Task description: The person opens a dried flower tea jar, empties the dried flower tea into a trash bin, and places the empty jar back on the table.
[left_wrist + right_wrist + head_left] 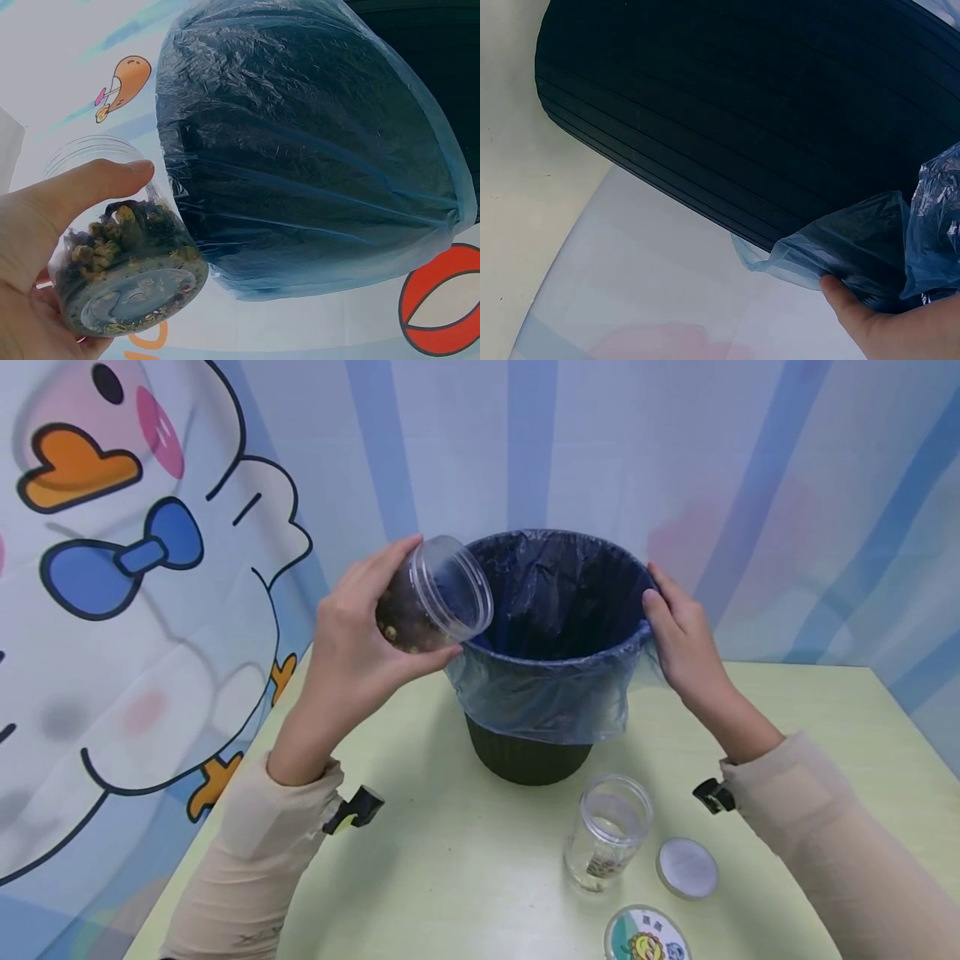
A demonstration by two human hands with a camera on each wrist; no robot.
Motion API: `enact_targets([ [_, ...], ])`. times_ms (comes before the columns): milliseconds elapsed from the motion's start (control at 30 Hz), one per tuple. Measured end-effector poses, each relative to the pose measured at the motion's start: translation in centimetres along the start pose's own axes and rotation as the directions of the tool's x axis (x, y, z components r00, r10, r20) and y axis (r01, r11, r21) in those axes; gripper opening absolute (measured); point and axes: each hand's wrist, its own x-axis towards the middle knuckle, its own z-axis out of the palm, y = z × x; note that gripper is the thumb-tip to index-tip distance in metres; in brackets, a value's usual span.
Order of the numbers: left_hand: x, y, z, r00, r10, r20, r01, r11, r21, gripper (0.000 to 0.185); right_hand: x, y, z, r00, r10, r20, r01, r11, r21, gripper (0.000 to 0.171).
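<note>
Plastic jar (433, 597) of dried flowers: my left hand (352, 647) grips it, tilted over the bin (555, 652) rim; my right hand (678, 639) clasps the rim opposite. Left wrist: jar base (131, 292) beside bin. Right wrist: thumb (847, 300) pinching bin liner (855, 240).

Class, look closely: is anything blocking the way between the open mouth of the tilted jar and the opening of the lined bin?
Nothing visible: the jar mouth, lidless, tilts directly over the bin rim.
</note>
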Motion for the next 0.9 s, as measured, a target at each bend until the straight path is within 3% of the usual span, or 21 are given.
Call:
enact_targets([
  [900, 2.2, 0.1, 0.9, 0.997, 0.075, 0.005, -0.075, 0.997, 0.009, 0.092, 0.0, 0.1, 0.2, 1.0, -0.004, -0.026, 0.005, 1.0, 0.023, 0.054],
])
